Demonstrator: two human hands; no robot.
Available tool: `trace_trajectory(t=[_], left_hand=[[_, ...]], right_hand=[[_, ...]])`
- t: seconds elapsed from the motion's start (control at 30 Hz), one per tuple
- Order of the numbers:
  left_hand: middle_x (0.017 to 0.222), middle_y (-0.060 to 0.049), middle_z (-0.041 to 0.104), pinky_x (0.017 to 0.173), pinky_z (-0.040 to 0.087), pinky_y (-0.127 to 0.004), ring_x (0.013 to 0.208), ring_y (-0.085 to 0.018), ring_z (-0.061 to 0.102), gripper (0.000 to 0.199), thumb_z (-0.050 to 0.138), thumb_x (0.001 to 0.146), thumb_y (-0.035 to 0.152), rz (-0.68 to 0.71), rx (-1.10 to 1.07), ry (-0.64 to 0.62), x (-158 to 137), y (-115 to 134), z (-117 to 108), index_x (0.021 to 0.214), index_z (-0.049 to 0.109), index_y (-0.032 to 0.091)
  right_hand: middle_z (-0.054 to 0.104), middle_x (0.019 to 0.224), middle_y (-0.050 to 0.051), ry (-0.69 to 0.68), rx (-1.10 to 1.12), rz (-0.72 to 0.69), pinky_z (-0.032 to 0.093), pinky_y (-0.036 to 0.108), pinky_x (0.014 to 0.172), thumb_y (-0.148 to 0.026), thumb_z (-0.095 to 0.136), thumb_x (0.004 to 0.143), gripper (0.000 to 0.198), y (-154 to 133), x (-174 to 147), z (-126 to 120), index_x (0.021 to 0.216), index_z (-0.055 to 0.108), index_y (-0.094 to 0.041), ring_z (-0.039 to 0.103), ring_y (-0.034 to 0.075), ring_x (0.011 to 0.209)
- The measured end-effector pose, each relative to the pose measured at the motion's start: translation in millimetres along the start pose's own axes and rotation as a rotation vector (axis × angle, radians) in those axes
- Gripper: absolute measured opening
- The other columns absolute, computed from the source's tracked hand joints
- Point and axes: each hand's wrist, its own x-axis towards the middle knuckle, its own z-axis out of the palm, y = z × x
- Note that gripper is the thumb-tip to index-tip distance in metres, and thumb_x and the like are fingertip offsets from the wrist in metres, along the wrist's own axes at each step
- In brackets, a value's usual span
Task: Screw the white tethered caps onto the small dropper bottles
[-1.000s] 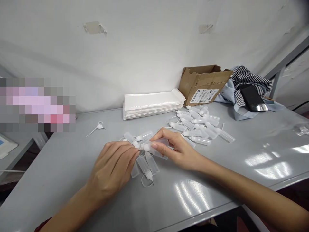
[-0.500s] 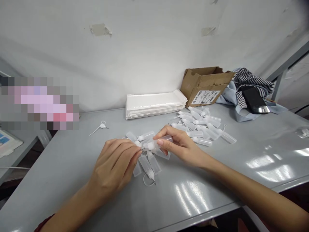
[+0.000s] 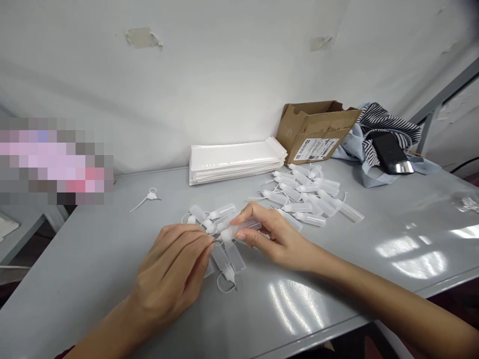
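A clear plastic needle-tip squeeze bottle point(image 3: 249, 226) lies between the thumb and fingers of my right hand point(image 3: 271, 232), its white cap point(image 3: 226, 235) pointing left. The fingertips of my left hand point(image 3: 175, 262) are pinched at the thin needle in front of that cap; the fingers partly hide it. Below and behind the hands is a loose group of similar bottles point(image 3: 221, 257), some with looped white straps. A larger pile of such bottles point(image 3: 301, 192) lies beyond my right hand. One loose white needle cap with a strap point(image 3: 151, 196) rests apart at the left.
A stack of white padded envelopes point(image 3: 235, 157) lies against the wall. Beside it stands an open cardboard box point(image 3: 322, 127). Farther right, a black device point(image 3: 391, 152) rests on striped and blue cloth point(image 3: 389, 119). The grey table's front edge point(image 3: 325, 331) runs below my right arm.
The view has shifted slightly. My hands still hold the same bottle at its body and tip, tilted a little differently. One more bottle now shows just behind my right hand.
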Motion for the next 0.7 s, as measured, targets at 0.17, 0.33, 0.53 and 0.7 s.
trace_trajectory(t=[0.17,0.33,0.53,0.7], left_hand=[[0.074,-0.008,0.069,0.067,0.05,-0.037,0.073,-0.023,0.066,0.015,0.066,0.075,-0.001,0.079,0.127,-0.005,3.5,1.2,-5.4,0.085,0.062,0.01],[0.078,-0.01,0.07,0.07,0.049,-0.038,0.076,-0.023,0.066,0.014,0.066,0.078,0.004,0.025,0.13,-0.014,4.4,0.4,-8.3,0.09,0.061,0.01],[0.079,-0.008,0.069,0.07,0.049,-0.038,0.075,-0.022,0.066,0.015,0.064,0.08,0.007,-0.026,0.084,0.008,4.0,-0.7,-6.6,0.092,0.06,0.013],[0.075,-0.005,0.068,0.068,0.049,-0.037,0.072,-0.02,0.065,0.015,0.06,0.081,0.003,-0.02,0.059,0.005,4.3,-1.7,-6.9,0.088,0.059,0.016]], right_hand=[[0.055,0.076,-0.002,0.007,0.136,0.02,0.039,0.024,0.057,-0.027,0.054,0.091,0.01,-0.9,-0.2,2.5,0.095,0.056,-0.018,0.05,0.01,0.063],[0.052,0.069,-0.004,-0.002,0.33,0.053,0.042,0.024,0.057,-0.026,0.054,0.091,0.009,-3.5,1.6,2.8,0.093,0.055,-0.017,0.051,0.01,0.062],[0.053,0.07,-0.003,0.007,0.376,0.056,0.043,0.024,0.058,-0.025,0.056,0.09,0.008,-5.1,1.9,0.3,0.092,0.056,-0.017,0.052,0.01,0.062],[0.052,0.07,-0.004,-0.002,0.329,0.055,0.04,0.023,0.059,-0.024,0.056,0.09,0.007,-5.1,1.2,-0.3,0.091,0.056,-0.017,0.051,0.009,0.063]])
